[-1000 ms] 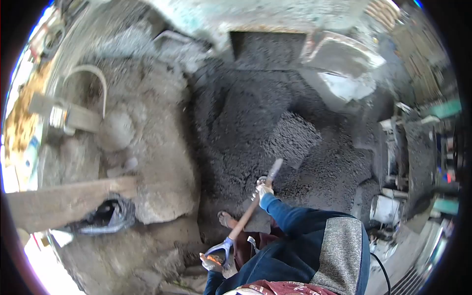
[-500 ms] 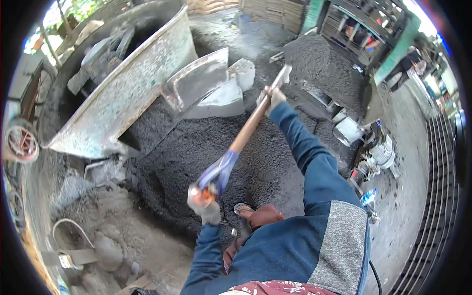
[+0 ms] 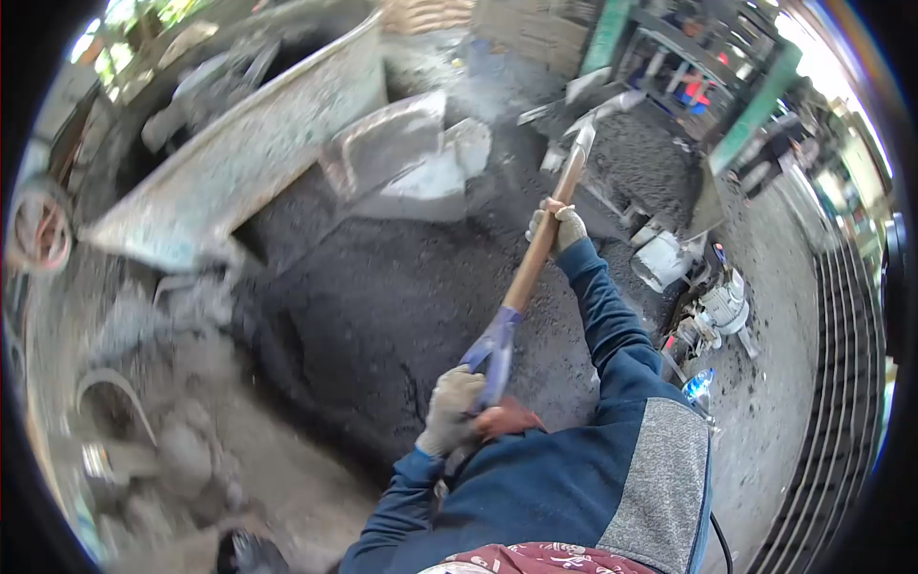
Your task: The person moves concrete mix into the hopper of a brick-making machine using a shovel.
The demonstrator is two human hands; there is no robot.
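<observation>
I hold a shovel with a wooden shaft (image 3: 532, 268) and a blue D-shaped handle. My left hand (image 3: 451, 411), in a pale work glove, is closed round the handle near my waist. Further up, my right hand (image 3: 557, 227), also gloved, wraps round the shaft close to its metal socket. The shovel slants away from me to the upper right. Its blade is blurred and seen nearly edge-on, by a dark grey heap (image 3: 645, 158) of loose material. Beneath the shaft spreads a bed of dark, damp-looking mix (image 3: 373, 316).
A large rusty metal drum (image 3: 258, 124) stands at upper left, a metal chute (image 3: 392, 143) beside it. To the right are a motor (image 3: 722, 311), a plastic bottle (image 3: 698, 385) and ribbed dark racks (image 3: 832, 383). Rubble lies lower left. People are partly visible behind the frame at upper right.
Both hands and the shovel have moved right, the blade reaching farther toward the back heap. The handle end has come nearer my body. My view has shifted slightly.
</observation>
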